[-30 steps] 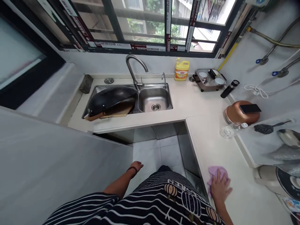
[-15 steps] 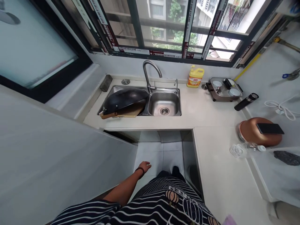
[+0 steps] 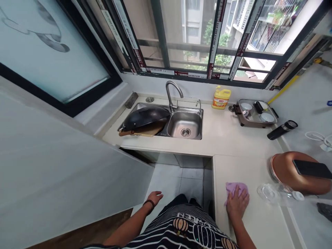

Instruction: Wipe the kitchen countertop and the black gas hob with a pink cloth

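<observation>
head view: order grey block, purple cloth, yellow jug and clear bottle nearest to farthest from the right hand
1. Purple cloth, under the right hand
2. Clear bottle, to its right
3. Yellow jug, by the window wall
4. Grey block, far left corner

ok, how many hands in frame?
2: the left hand hangs over the floor, seemingly empty; the right hand lies on the pink cloth on the countertop.
</observation>
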Demonstrator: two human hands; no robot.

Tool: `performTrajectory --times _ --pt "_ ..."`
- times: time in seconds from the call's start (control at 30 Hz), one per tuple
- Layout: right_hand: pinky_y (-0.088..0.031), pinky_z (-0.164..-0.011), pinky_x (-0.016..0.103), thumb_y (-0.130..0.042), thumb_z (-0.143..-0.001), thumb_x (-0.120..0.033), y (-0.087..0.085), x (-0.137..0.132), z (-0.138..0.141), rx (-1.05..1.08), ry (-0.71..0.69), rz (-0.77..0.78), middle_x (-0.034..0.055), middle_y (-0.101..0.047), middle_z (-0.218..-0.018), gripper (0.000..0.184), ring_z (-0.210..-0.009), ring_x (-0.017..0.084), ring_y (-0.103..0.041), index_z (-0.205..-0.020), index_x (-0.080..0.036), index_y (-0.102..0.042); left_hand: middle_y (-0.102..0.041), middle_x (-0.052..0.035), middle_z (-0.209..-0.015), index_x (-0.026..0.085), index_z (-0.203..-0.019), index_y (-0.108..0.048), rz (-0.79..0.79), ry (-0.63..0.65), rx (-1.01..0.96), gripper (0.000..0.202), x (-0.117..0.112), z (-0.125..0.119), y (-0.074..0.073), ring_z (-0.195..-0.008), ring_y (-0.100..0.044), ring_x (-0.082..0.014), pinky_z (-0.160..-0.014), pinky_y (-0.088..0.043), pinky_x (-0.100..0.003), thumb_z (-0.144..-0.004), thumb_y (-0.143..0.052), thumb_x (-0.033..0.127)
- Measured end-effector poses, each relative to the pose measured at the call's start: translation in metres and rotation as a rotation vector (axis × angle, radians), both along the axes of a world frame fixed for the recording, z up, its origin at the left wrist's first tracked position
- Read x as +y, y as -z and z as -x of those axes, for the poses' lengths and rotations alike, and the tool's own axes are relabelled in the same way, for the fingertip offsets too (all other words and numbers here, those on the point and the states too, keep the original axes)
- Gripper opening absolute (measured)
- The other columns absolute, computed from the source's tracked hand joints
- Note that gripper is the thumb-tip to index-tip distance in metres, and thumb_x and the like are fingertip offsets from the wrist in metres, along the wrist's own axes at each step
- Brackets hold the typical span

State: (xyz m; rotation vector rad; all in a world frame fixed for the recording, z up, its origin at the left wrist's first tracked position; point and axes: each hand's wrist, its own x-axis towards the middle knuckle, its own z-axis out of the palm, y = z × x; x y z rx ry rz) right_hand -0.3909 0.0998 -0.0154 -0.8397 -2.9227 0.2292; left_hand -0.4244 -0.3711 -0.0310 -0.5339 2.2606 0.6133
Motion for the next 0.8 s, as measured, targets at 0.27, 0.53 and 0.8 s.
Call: performTrajectory --times 0.27,0.53,0.8 --pt "-0.028 -0.126 0.067 -0.025 -0.102 -0.046 -0.011 0.055 0.03 -0.003 -0.013 0.037 0.0293 -0.031 -0.171 0.074 -0.162 0.047 -0.02 -0.16 -0.007 -0.048 -0.079 -0.0219 -0.125 0.006 -0.131 -0.074 -0.185 -0.036 0.064 0.056 0.02 0.046 0.0 -0.121 -0.073 -0.0347 -0.105 -0.052 -0.035 -0.082 -0.064 0.032" --pt "-0.028 -0.117 0.08 -0.026 -0.103 -0.055 0.003 0.068 0.077 0.089 0.335 0.126 0.037 -0.021 -0.171 0.078 -0.159 0.056 -0.018 -0.162 -0.007 -0.044 -0.081 -0.0201 -0.116 0.006 -0.133 -0.073 -0.304 -0.106 0.163 0.065 -0.017 0.102 0.0 -0.11 -0.074 -0.0325 -0.103 -0.051 -0.038 -0.078 -0.068 0.039" --pt "-0.03 -0.117 0.076 -0.035 -0.101 -0.041 0.015 -0.048 0.218 0.074 -0.054 0.061 0.0396 -0.027 -0.168 0.07 -0.16 0.051 -0.022 -0.158 -0.002 -0.046 -0.082 -0.0204 -0.107 0.006 -0.121 -0.077 -0.278 -0.306 0.213 0.063 -0.109 0.097 -0.012 -0.108 -0.075 -0.0351 -0.098 -0.054 -0.04 -0.072 -0.065 0.044"
